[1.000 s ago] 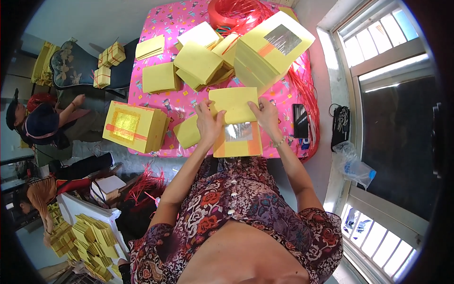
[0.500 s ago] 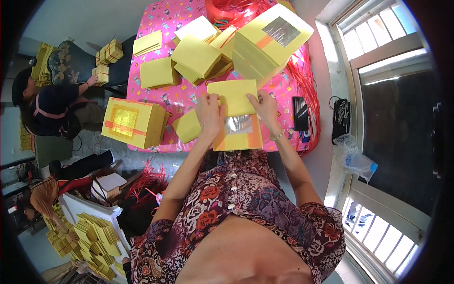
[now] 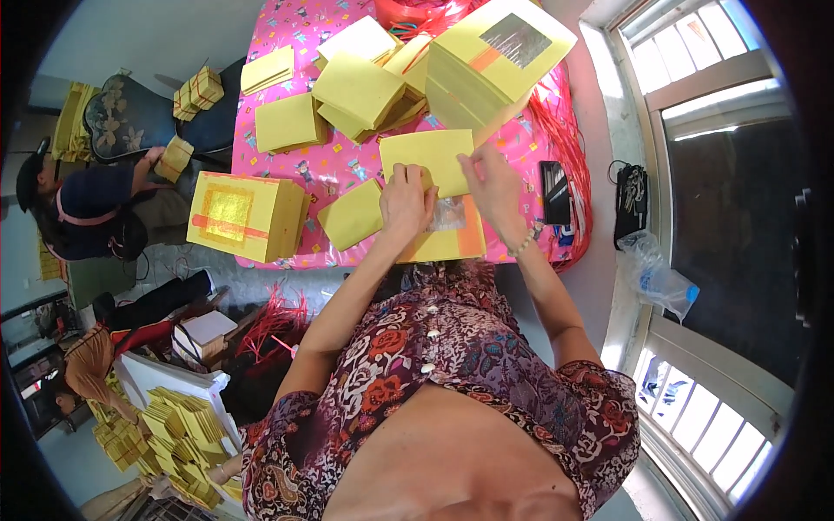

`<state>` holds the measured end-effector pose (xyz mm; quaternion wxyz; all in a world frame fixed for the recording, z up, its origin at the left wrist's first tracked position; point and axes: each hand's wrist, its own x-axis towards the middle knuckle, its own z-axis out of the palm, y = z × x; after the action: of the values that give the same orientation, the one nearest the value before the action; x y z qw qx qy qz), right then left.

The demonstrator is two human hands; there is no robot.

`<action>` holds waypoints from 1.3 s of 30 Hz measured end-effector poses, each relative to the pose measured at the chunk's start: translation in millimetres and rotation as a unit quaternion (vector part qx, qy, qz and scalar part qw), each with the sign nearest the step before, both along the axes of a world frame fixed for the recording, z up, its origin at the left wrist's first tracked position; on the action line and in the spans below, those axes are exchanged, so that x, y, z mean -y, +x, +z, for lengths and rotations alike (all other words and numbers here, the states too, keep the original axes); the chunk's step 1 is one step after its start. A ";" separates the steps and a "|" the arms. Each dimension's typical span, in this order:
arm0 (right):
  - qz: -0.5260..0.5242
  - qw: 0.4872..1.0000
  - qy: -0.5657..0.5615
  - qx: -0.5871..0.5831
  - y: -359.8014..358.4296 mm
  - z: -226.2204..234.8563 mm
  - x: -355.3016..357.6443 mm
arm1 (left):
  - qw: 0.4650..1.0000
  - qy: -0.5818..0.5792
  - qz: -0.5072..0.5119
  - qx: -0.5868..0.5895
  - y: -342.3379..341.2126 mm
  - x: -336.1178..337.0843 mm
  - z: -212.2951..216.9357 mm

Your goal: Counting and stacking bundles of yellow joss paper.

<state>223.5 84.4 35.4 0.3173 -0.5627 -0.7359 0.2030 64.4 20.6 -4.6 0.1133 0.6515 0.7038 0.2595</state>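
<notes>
In front of me at the table's near edge, my left hand (image 3: 408, 201) curls its fingers over the lower part of a yellow paper sheet (image 3: 417, 149). My right hand (image 3: 497, 193) pinches at that sheet's right edge, thumb and forefinger together. Under both hands lies yellow paper with a silver square (image 3: 448, 214) and an orange band (image 3: 471, 227); my hands partly cover it. Beside my left wrist is a folded yellow paper (image 3: 351, 215). Farther left stands a thick stack of yellow paper with a gold square (image 3: 228, 215).
Loose yellow paper stacks (image 3: 358, 90) and a tall silver-squared stack (image 3: 460, 78) fill the far side of the pink table (image 3: 334, 178). Red plastic strings (image 3: 575, 165) and a black phone (image 3: 553, 193) lie right. At left, a co-worker (image 3: 95, 195) holds a yellow bundle (image 3: 175, 160).
My left hand has shifted right along the sheet. My right hand has lifted slightly, its fingers still at the edge. The co-worker's bundle has moved a little lower and left.
</notes>
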 end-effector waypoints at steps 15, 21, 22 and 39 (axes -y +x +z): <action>0.198 0.980 0.020 0.013 0.2 -52.3 15.1 | 1.000 0.005 -0.002 -0.015 1.4 0.2 -4.5; 0.189 0.981 -0.046 0.004 -0.1 -38.3 18.2 | 0.995 0.021 -0.080 0.059 -17.3 6.6 -1.8; 0.188 0.982 -0.020 0.011 -0.7 -42.7 17.7 | 0.994 0.012 -0.081 0.073 -18.1 4.7 -2.0; 0.176 0.983 0.037 0.047 -6.6 -46.6 13.6 | 0.954 -0.036 -0.013 0.299 -55.8 20.3 -19.2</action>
<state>216.9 70.8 -11.2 0.2623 -0.4214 -0.8445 0.2013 8.6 0.3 -23.8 0.3453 0.5491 0.6380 0.4149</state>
